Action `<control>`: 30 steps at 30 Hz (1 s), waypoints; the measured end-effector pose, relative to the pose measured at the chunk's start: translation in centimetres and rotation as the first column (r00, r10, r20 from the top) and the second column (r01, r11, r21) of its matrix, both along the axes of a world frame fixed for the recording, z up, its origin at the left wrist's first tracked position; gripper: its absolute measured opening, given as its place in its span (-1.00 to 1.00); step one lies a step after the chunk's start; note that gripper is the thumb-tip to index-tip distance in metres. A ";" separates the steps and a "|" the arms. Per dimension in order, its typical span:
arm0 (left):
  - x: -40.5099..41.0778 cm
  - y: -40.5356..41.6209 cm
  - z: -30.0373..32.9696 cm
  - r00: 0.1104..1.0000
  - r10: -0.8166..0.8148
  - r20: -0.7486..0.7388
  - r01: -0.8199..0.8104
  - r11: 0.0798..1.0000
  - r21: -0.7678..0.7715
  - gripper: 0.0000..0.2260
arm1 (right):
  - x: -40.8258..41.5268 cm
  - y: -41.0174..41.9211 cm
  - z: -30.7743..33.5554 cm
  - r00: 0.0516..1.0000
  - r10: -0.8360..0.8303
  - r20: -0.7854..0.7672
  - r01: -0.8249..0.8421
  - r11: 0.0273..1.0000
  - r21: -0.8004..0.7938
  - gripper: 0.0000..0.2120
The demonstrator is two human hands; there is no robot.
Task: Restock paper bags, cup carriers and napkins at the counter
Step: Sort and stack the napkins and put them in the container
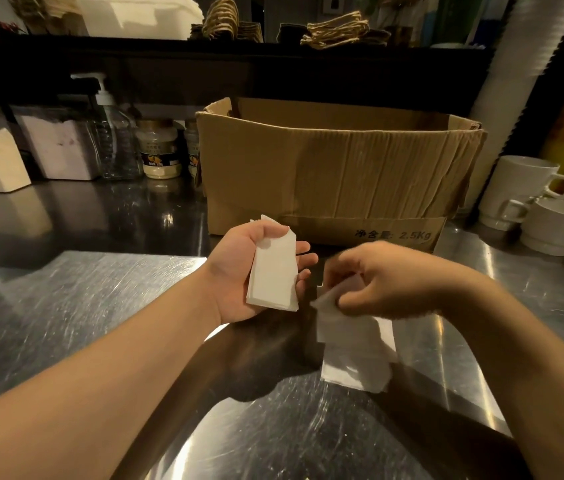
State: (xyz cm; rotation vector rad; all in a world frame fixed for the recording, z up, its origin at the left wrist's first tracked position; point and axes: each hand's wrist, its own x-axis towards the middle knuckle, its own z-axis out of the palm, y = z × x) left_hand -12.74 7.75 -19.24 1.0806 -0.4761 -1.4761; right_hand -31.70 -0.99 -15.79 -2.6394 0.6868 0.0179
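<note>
Over the steel desk (pixel 76 306), the left hand (pixel 249 271) lies palm up, thumb curled over a stack of white napkins (pixel 273 275). The right hand (pixel 384 278), blurred, pinches a loose napkin (pixel 353 344) hanging beneath it. An open cardboard box (pixel 336 174) stands just behind both hands.

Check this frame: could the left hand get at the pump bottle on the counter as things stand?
Probably not freely. The left hand already holds a stack of napkins, so its grip is taken; the path over the counter to the pump bottle looks unobstructed.
</note>
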 end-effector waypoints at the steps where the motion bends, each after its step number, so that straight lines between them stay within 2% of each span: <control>1: 0.0 0.1 0.0 1.000 0.012 0.004 -0.012 1.000 -0.015 -0.49 | -0.2 -0.1 0.3 0.995 -0.003 0.099 -0.003 0.998 0.058 -0.88; 3: 0.1 0.1 0.1 1.000 0.011 0.001 -0.011 0.999 -0.036 -0.51 | -0.7 -0.2 0.8 0.954 -0.013 0.301 -0.087 0.944 0.318 -0.94; 5: 0.1 0.0 0.2 1.000 0.019 0.019 -0.019 0.999 -0.035 -0.53 | -1.2 -0.5 1.1 0.897 -0.037 0.440 -0.219 0.828 0.517 -0.88; 7: 0.0 0.0 0.1 0.999 0.007 0.052 -0.006 1.000 -0.019 -0.49 | -1.2 -0.6 0.9 0.853 -0.040 0.521 -0.317 0.753 0.577 -0.93; 9: -0.3 0.1 0.1 0.997 -0.044 0.066 0.044 0.999 -0.002 -0.47 | -1.0 -0.8 0.6 0.827 -0.056 0.560 -0.364 0.705 0.608 -0.86; 12: -0.5 0.3 0.1 0.994 -0.099 0.052 0.099 0.995 -0.001 -0.55 | -1.0 -1.3 0.2 0.809 -0.100 0.579 -0.403 0.623 0.670 -0.84; 16: 0.1 0.3 0.3 0.994 -0.054 0.098 0.057 0.998 -0.037 -0.66 | -1.6 -2.2 0.1 0.806 -0.044 0.590 -0.537 0.364 0.761 -0.87; 18: 0.3 0.2 0.2 0.991 -0.040 0.125 0.045 0.998 -0.042 -0.60 | -1.5 -2.4 -0.2 0.801 -0.022 0.598 -0.562 0.316 0.764 -0.77; 20: 0.2 0.1 0.0 0.988 -0.062 0.141 0.068 0.997 -0.043 -0.52 | -1.3 -2.2 -0.4 0.795 -0.022 0.607 -0.569 0.320 0.757 -0.76; 22: -0.1 0.2 -0.1 0.976 -0.099 0.192 0.106 0.994 -0.024 -0.50 | -1.0 -1.6 -0.3 0.794 -0.039 0.606 -0.551 0.373 0.746 -0.84; 24: -0.4 0.1 -0.2 0.961 -0.150 0.232 0.157 0.988 -0.012 -0.59 | -0.6 -1.1 -0.1 0.809 -0.073 0.583 -0.460 0.540 0.705 -0.90; 26: -0.6 0.0 -0.3 0.954 -0.178 0.239 0.187 0.982 -0.015 -0.67 | 0.0 -0.9 -0.3 0.820 -0.108 0.563 -0.325 0.721 0.612 -0.84; 28: -0.7 0.1 -0.4 0.957 -0.175 0.230 0.189 0.981 -0.038 -0.66 | 0.6 -0.7 -0.7 0.823 -0.154 0.547 -0.225 0.796 0.562 -0.76; 30: -0.8 0.0 -0.5 0.959 -0.176 0.220 0.194 0.979 -0.065 -0.59 | 0.9 -0.5 -0.9 0.821 -0.207 0.532 -0.162 0.810 0.564 -0.74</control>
